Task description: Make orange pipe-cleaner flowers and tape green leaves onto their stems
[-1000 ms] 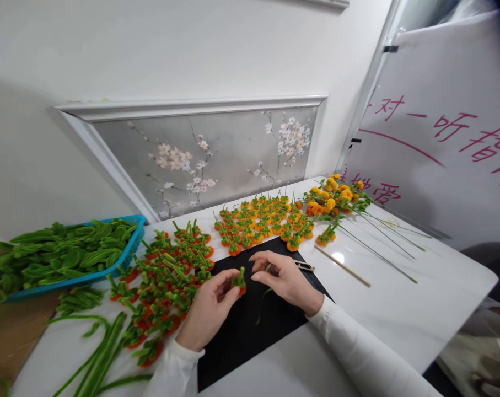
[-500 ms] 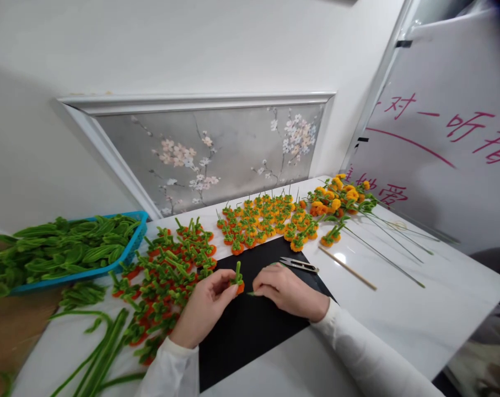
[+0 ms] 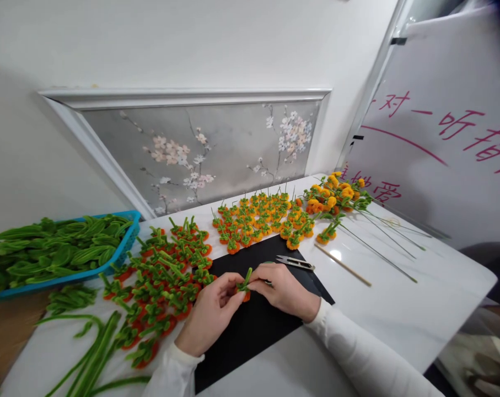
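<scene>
My left hand pinches a small orange pipe-cleaner flower between thumb and fingertips. Its green stem stands up at a slight tilt. Closed in a pinch, my right hand meets the flower at its green part. A thin green pipe-cleaner piece is in the right fingers, mostly hidden by them. Both hands are above a black mat. Thread snips lie on the mat just beyond my right hand.
Orange flowers with green stems crowd the table's left; yellow-orange ones stand behind the mat. A blue basket holds green leaves. Long green pipe cleaners lie at front left. To the right are a wooden stick and stemmed yellow flowers.
My right hand has moved left, bringing the green piece from beside the flower against it. The flower's stem now leans slightly right. The camera view has shifted a little.
</scene>
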The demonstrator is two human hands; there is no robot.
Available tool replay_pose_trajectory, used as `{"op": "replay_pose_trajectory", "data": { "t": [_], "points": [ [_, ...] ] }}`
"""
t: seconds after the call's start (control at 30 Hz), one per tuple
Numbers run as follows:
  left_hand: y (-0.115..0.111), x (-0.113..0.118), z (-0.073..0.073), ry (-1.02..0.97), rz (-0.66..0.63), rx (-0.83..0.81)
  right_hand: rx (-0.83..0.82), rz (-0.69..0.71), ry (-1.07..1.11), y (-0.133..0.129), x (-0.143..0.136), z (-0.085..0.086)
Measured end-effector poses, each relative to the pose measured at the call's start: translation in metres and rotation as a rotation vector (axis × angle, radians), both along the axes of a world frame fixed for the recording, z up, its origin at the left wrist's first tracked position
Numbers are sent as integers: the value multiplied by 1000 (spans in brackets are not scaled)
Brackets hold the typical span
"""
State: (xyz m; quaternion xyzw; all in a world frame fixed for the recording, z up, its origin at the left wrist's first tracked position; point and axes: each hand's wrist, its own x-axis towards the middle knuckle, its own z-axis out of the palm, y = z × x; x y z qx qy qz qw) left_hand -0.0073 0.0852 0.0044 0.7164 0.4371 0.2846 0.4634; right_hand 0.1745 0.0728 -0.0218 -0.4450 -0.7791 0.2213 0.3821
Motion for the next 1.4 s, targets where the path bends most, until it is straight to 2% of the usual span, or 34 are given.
{"op": "replay_pose_trajectory", "data": {
  "t": [0.23,0.53,0.7,0.9,1.1,1.4],
  "points": [
    [-2,0,2,30,-24,-4,30,-53,-56,-4,-4,2],
    [2,2,-1,8,3,-28,84,-51,-33,-6,-5,3],
    [0,3,3,-44,4,-79,88,-54,8,-6,-6,4],
    [-2,5,9,-100,7,-146,103,30,18,-5,-4,4],
    [-1,4,11,-114,9,-182,161,47,-44,-3,-2,2],
    [-5,3,17,-105,-63,-145,73,-4,82,-6,-6,3]
  ]
}}
